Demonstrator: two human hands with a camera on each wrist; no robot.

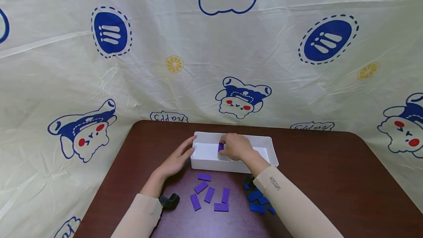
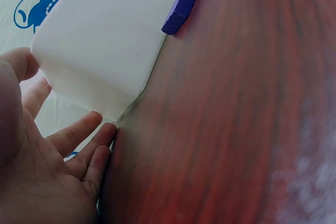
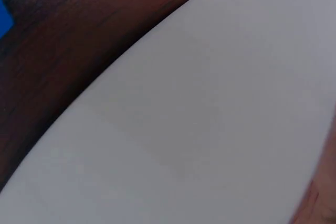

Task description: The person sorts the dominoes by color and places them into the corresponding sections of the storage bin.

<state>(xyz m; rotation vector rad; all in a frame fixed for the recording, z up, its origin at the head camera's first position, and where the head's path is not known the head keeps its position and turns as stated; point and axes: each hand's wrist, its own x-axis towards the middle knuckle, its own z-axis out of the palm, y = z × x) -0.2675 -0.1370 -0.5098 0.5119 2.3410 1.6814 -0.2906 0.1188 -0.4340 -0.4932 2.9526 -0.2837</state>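
Observation:
A white rectangular box (image 1: 211, 164) stands on the table. My right hand (image 1: 237, 147) reaches down into it and pinches a purple block (image 1: 220, 147) between thumb and fingers. The block's lower part is hard to make out. At the box's left end is my left hand (image 1: 175, 162), fingers spread and mostly straight. The left wrist view shows its thumb (image 2: 23, 62) against the box's corner and its other fingertips close to the end wall (image 2: 84, 87). In the right wrist view the box's outer wall (image 3: 173, 108) hides what the right fingers hold.
Several purple blocks (image 1: 221, 207) lie scattered on the dark wooden table (image 1: 317, 164) before the box. Several blue blocks (image 1: 257, 208) lie to the right, partly covered by the right sleeve (image 1: 290, 201). A printed sheet (image 1: 185, 94) hangs behind the table.

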